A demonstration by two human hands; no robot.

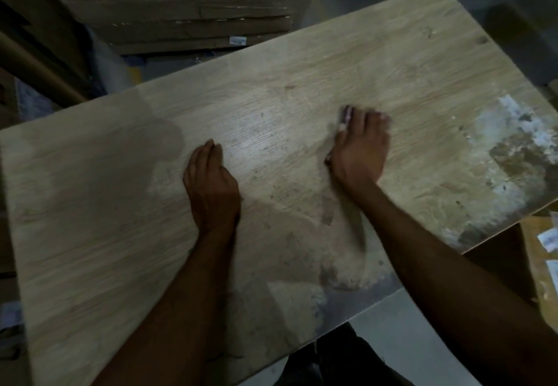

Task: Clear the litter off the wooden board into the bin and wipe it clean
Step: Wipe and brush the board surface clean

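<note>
The wooden board point(120, 192) lies tilted across the view, stained with dust and dark specks. A pale, flaky patch of residue point(513, 135) covers its right end. My left hand point(211, 186) rests on its edge near the board's middle, fingers together and loosely curved, holding nothing. My right hand point(360, 147) lies flat on the board to the right, fingers stretched out and blurred by motion. A small pale and purple thing point(345, 117) pokes out from under its fingertips; I cannot tell what it is. No bin is in view.
Stacked cardboard boxes point(181, 8) stand beyond the board's far edge. A brown roll point(39, 71) leans at the far left. At the right, below the board's corner, a cardboard box point(540, 253) holds white paper scraps. Grey floor shows near my legs.
</note>
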